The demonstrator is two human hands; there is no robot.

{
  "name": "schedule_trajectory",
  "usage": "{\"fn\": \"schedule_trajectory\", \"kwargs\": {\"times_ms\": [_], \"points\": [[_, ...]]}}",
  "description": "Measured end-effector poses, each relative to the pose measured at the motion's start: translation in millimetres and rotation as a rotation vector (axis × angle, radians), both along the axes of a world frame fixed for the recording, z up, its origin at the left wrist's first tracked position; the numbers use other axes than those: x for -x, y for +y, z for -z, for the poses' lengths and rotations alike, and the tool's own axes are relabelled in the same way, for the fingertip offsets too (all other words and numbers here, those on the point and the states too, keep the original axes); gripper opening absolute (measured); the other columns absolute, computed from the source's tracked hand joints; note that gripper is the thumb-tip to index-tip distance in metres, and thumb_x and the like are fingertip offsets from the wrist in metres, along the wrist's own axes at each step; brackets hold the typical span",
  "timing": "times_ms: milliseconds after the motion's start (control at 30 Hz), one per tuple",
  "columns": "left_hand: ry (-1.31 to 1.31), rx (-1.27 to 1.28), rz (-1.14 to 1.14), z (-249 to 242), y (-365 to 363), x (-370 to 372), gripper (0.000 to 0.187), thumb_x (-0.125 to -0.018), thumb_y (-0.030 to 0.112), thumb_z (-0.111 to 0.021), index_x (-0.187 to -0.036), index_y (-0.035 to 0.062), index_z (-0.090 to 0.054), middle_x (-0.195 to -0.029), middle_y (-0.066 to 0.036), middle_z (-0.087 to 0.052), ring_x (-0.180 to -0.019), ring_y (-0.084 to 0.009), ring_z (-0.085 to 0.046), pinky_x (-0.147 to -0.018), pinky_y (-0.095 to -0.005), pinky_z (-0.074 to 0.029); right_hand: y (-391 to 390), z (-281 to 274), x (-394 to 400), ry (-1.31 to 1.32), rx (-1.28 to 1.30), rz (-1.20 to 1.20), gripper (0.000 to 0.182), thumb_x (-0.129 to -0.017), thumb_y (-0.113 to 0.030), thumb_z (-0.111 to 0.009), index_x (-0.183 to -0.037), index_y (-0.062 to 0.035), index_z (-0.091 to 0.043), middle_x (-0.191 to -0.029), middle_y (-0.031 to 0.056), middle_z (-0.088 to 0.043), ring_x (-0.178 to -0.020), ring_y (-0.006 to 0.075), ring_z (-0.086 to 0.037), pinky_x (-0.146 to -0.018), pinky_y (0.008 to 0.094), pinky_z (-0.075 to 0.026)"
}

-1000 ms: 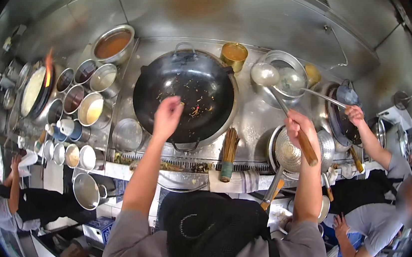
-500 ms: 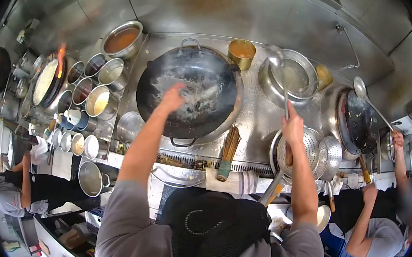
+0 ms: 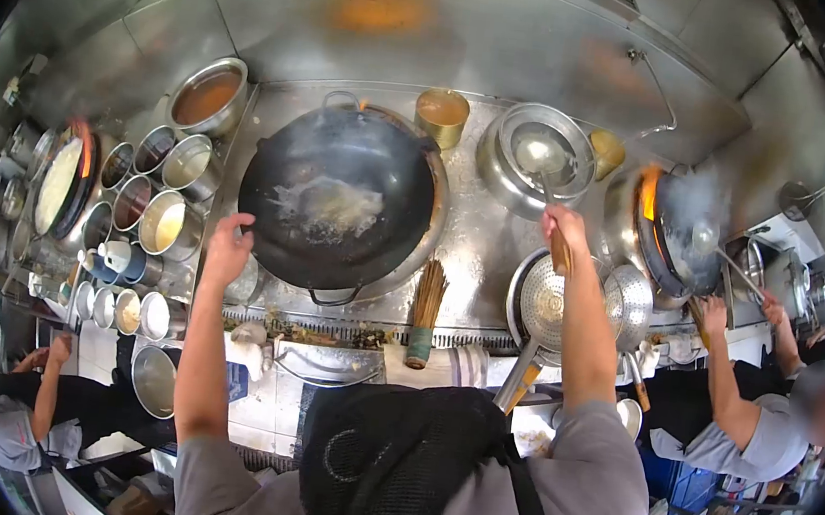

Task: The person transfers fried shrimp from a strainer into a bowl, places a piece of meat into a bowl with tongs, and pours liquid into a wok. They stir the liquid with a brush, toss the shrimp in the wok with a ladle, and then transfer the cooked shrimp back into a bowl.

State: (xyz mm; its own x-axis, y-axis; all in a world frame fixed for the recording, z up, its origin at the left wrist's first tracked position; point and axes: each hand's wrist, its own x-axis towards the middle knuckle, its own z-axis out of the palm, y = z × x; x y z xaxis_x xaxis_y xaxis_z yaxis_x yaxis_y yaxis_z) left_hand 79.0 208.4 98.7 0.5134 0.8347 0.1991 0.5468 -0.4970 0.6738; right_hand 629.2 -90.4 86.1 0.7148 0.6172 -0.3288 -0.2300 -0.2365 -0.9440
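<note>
My right hand (image 3: 564, 235) is closed round the wooden handle of a ladle (image 3: 547, 183). The ladle's bowl sits inside the metal pot (image 3: 485, 155) at the back, in pale liquid. A large black wok (image 3: 383, 252) stands to the left of the pot, with frothy pale liquid (image 3: 329, 207) pooled in its middle. Beside the wok's left rim is my left hand (image 3: 228, 250), empty, its fingers loosely bent and thumb apart. A bamboo brush (image 3: 427, 309) with a green-bound end lies between wok and strainers.
Perforated strainers (image 3: 543, 301) lie under my right forearm. Sauce pots (image 3: 171, 222) crowd the left side, and a can (image 3: 441, 118) stands behind the wok. At right, a co-worker (image 3: 752, 424) handles a ladle over a flaming wok (image 3: 681, 236); another person (image 3: 36, 399) stands left.
My left hand has drawn back from over the wok to its left rim. My right hand has lowered the ladle's bowl into the pot. Flame and smoke now show at the right-hand wok.
</note>
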Motion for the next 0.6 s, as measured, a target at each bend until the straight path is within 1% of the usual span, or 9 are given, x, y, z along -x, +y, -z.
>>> {"fn": "schedule_trajectory", "kwargs": {"times_ms": [33, 100, 133, 300, 333, 400, 467, 533, 600], "points": [[-0.024, -0.001, 0.036, 6.8, 4.8, -12.1, 0.030, -0.080, 0.003, -0.061, -0.110, 0.0035, -0.062, -0.111, -0.014, -0.063, -0.107, -0.0311, -0.059, -0.093, -0.0372, -0.046, -6.2, -20.4, 14.7, -0.008, 0.002, -0.005, 0.007, -0.087, -0.010, -0.061, -0.090, -0.0034, -0.062, -0.058, 0.0024, -0.055, -0.044, 0.0095, -0.049, -0.039, 0.0249, -0.040], [-0.056, -0.079, 0.107, 22.8, 11.1, -45.2, 0.029, -0.080, 0.005, -0.062, -0.109, 0.0029, -0.062, -0.108, -0.015, -0.064, -0.102, -0.0319, -0.061, -0.089, -0.0378, -0.048, -18.9, -58.4, 43.8, 0.263, -0.181, 0.083, 0.028, -0.087, -0.007, -0.062, -0.113, 0.0008, -0.054, -0.065, 0.0021, -0.055, -0.046, 0.0074, -0.048, -0.039, 0.0228, -0.039], [-0.063, -0.158, 0.142, 28.1, 12.0, -65.4, 0.028, -0.080, 0.006, -0.062, -0.108, 0.0028, -0.062, -0.106, -0.016, -0.065, -0.099, -0.0322, -0.062, -0.088, -0.0379, -0.048, -24.4, -68.8, 51.9, 0.264, -0.195, 0.078, 0.049, -0.087, -0.006, -0.064, -0.129, 0.0025, -0.041, -0.070, 0.0025, -0.056, -0.048, 0.0057, -0.047, -0.039, 0.0204, -0.038], [-0.142, 0.055, 0.190, 54.7, 2.5, -190.9, 0.022, -0.081, 0.009, -0.062, -0.103, 0.0038, -0.062, -0.097, -0.015, -0.067, -0.089, -0.0284, -0.065, -0.081, -0.0381, -0.052, -34.0, -129.9, 108.9, 0.332, -0.138, -0.087, 0.049, -0.088, -0.005, -0.061, -0.131, 0.0046, -0.040, -0.073, 0.0070, -0.056, -0.046, 0.0064, -0.046, -0.035, 0.0204, -0.035], [-0.073, 0.037, 0.174, 62.0, -0.5, -214.3, 0.028, -0.083, 0.012, -0.064, -0.109, 0.0051, -0.059, -0.094, -0.014, -0.067, -0.087, -0.0274, -0.066, -0.079, -0.0382, -0.053, -33.1, -137.8, 123.9, 0.331, -0.129, -0.106, 0.049, -0.088, -0.005, -0.061, -0.131, 0.0046, -0.040, -0.073, 0.0070, -0.056, -0.046, 0.0064, -0.046, -0.035, 0.0204, -0.035], [-0.151, 0.334, 0.159, 57.8, -16.3, -248.8, 0.037, -0.085, 0.018, -0.065, -0.118, 0.0053, -0.055, -0.093, -0.016, -0.067, -0.088, -0.0286, -0.067, -0.080, -0.0403, -0.053, -28.1, -145.5, 156.3, 0.298, -0.054, -0.117, 0.042, -0.091, -0.006, -0.057, -0.129, 0.0016, -0.042, -0.073, 0.0084, -0.055, -0.044, 0.0055, -0.043, -0.033, 0.0188, -0.033], [-0.177, 0.296, 0.148, 83.5, -18.3, -279.7, 0.049, -0.086, 0.026, -0.067, -0.126, 0.0039, -0.049, -0.093, -0.018, -0.068, -0.088, -0.0306, -0.068, -0.080, -0.0422, -0.052, -25.1, -134.0, 170.2, 0.310, -0.050, -0.189, 0.047, -0.090, -0.005, -0.059, -0.133, -0.0007, -0.041, -0.075, 0.0106, -0.057, -0.043, 0.0072, -0.044, -0.033, 0.0201, -0.032], [-0.166, 0.235, 0.111, 74.8, -22.8, -280.3, 0.042, -0.084, 0.028, -0.066, -0.114, 0.0006, -0.056, -0.092, -0.020, -0.068, -0.087, -0.0316, -0.068, -0.079, -0.0420, -0.053, -18.2, -119.5, 185.3, 0.225, -0.018, -0.210, 0.054, -0.087, -0.004, -0.061, -0.137, -0.0025, -0.041, -0.074, 0.0103, -0.057, -0.043, 0.0083, -0.044, -0.032, 0.0218, -0.032], [0.088, 0.085, 0.095, 89.7, -7.6, -283.1, 0.032, -0.081, 0.027, -0.064, -0.097, -0.0007, -0.061, -0.091, -0.021, -0.068, -0.088, -0.0323, -0.067, -0.080, -0.0417, -0.052, -11.5, -108.2, 194.0, 0.120, 0.017, -0.238, 0.057, -0.087, -0.005, -0.060, -0.140, -0.0003, -0.040, -0.073, 0.0110, -0.058, -0.044, 0.0106, -0.047, -0.035, 0.0252, -0.035]]}}
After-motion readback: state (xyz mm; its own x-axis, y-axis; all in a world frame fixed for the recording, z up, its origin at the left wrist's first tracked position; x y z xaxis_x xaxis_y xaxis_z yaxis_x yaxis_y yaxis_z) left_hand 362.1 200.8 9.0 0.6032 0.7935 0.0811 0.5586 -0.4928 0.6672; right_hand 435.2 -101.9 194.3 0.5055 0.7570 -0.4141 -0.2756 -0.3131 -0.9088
